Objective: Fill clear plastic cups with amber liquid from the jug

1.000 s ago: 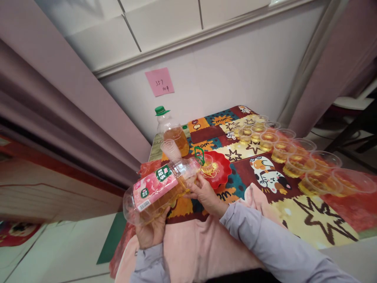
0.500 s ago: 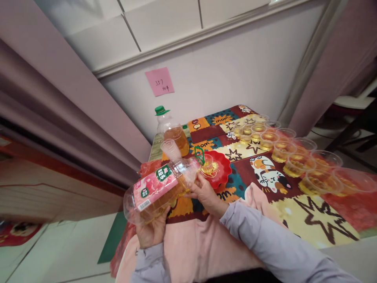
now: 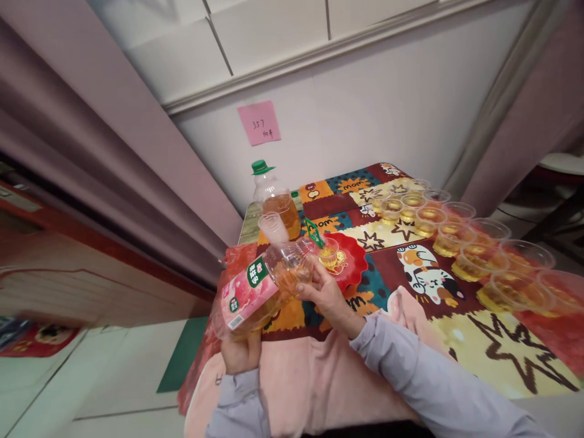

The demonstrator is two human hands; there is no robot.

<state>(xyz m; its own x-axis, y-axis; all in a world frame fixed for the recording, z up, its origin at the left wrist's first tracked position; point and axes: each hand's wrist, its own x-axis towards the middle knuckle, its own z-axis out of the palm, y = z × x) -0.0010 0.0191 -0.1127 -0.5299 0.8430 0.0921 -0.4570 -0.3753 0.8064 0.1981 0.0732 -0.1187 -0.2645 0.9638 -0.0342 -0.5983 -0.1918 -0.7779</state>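
A large clear juice bottle with a pink label lies tilted between my hands, its neck toward the right. My left hand is under the bottle's base, fingers partly hidden by it. Near the neck, my right hand grips the bottle. A green strap hangs at the mouth. Just beyond the mouth, a clear plastic cup with yellow liquid stands on a red scalloped plate. Behind the bottle is a stack of clear cups.
A second bottle with a green hat-shaped cap stands at the table's back left. Several cups of yellow liquid line the right side. A patterned mat covers the table; a pink cloth lies at the front edge.
The view has shifted, moving the scene slightly right in the picture. Both hands still hold the tilted bottle by the cup, with its base a little lower in the frame.
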